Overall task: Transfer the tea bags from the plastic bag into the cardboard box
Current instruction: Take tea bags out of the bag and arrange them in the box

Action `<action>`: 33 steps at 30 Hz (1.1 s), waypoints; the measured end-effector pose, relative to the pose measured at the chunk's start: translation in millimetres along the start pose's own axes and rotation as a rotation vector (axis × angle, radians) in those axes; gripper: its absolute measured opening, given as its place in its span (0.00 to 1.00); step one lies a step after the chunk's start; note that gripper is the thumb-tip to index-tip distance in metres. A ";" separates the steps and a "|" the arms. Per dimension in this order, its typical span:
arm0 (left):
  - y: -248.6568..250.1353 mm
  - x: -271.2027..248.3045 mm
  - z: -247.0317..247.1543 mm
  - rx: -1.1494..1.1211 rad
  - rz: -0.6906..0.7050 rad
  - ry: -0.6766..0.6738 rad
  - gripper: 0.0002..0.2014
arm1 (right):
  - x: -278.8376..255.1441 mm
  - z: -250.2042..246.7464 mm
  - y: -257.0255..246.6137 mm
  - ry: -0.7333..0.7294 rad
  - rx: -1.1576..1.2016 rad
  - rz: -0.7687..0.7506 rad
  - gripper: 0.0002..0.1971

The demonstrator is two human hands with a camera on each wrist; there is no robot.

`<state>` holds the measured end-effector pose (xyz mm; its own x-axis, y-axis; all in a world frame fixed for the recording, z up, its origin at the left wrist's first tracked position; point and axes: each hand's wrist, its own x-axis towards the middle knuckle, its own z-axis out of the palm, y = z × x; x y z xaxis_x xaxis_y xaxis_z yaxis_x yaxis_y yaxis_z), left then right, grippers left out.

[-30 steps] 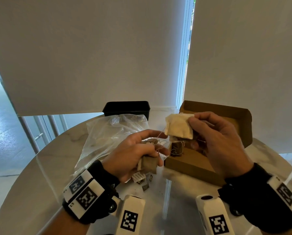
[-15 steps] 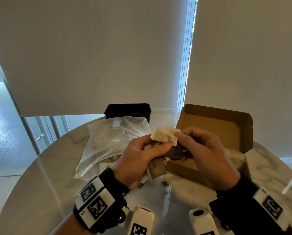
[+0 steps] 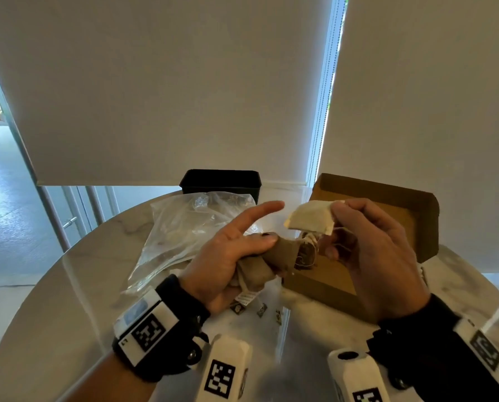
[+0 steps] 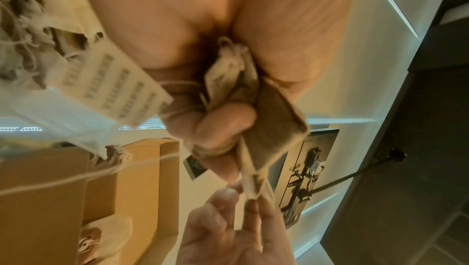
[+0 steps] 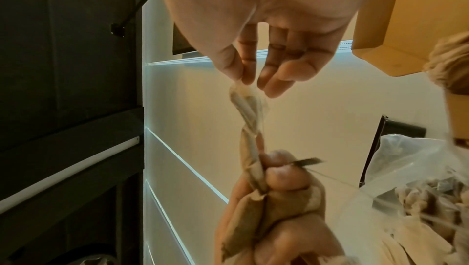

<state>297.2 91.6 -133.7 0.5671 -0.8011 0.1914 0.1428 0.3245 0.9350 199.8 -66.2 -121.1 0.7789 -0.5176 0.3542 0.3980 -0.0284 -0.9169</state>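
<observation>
My left hand (image 3: 236, 256) grips a bunch of brown tea bags (image 3: 271, 264) in its curled lower fingers and thumb, index finger pointing straight out. Their paper tags (image 3: 243, 300) dangle below on strings. My right hand (image 3: 358, 242) pinches one pale tea bag (image 3: 310, 219) between thumb and fingers, just right of the bunch; tangled strings (image 3: 312, 248) link it to the bunch. The open cardboard box (image 3: 387, 204) stands behind and under the right hand. The clear plastic bag (image 3: 190, 227) lies left of the hands. In the left wrist view the bunch (image 4: 266, 112) shows in my fist.
A black rectangular tub (image 3: 220, 181) stands at the table's far edge behind the plastic bag. The round marble table (image 3: 53, 300) drops off at left and front. Small loose tags (image 3: 261, 310) lie on the table below the hands. White blinds hang behind.
My right hand has drawn the pale tea bag up and to the right, away from the bunch. The left index finger has straightened out.
</observation>
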 end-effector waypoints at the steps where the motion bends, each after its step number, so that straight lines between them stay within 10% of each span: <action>1: -0.1 -0.1 -2.6 0.010 0.003 -0.002 0.14 | 0.9 -1.3 0.4 0.007 -0.002 0.010 0.09; 33: -7.0 3.4 -1.3 -0.221 -0.105 0.122 0.08 | -6.9 -12.3 -26.5 -0.086 0.112 -0.169 0.09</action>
<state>299.1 87.3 -140.0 0.6314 -0.7740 0.0473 0.3720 0.3559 0.8573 177.8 -72.4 -101.5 0.7335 -0.4381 0.5197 0.5739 -0.0106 -0.8189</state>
